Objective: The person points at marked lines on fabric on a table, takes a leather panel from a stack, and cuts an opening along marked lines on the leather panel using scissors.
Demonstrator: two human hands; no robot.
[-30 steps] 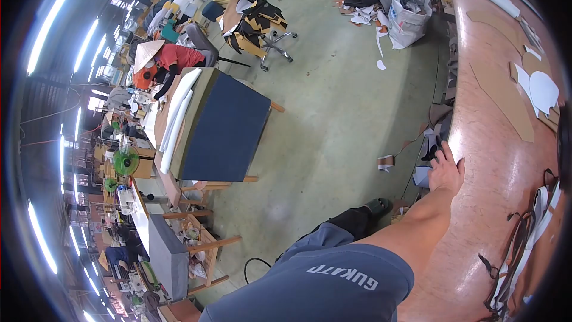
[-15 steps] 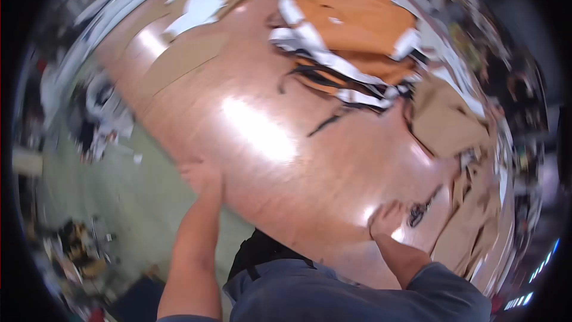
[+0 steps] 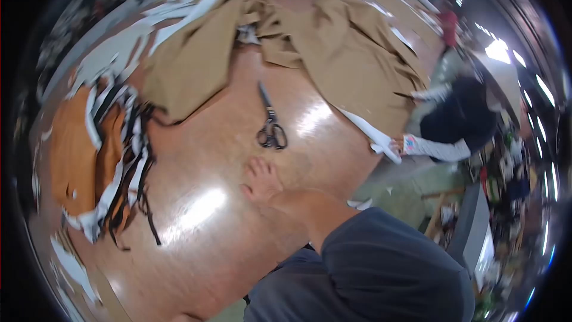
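Note:
My right hand (image 3: 262, 180) lies palm down on the reddish-brown tabletop (image 3: 208, 161), its fingers spread and nothing in them. Just beyond its fingertips rests a pair of large scissors (image 3: 272, 132) with black handles, the blades pointing away from me; a small gap separates hand and scissors. At the bottom edge a sliver of what looks like my left hand (image 3: 188, 318) shows on the table, with its fingers hidden. To the left is a pile of orange fabric (image 3: 74, 155) with white and black strips. Large tan fabric pieces (image 3: 357, 53) lie rumpled across the far side.
On the right, a co-worker (image 3: 459, 119) in dark clothing and light sleeves leans at the table edge, one hand (image 3: 396, 145) at a white strip (image 3: 384, 148) beside the tan fabric. White pieces (image 3: 113, 53) lie at the far left. Another person in red (image 3: 448, 27) is farther back.
My view has swung to the right, bringing the co-worker into sight. My right hand is still open on the table near the scissors; my left hand has dropped almost out of the picture.

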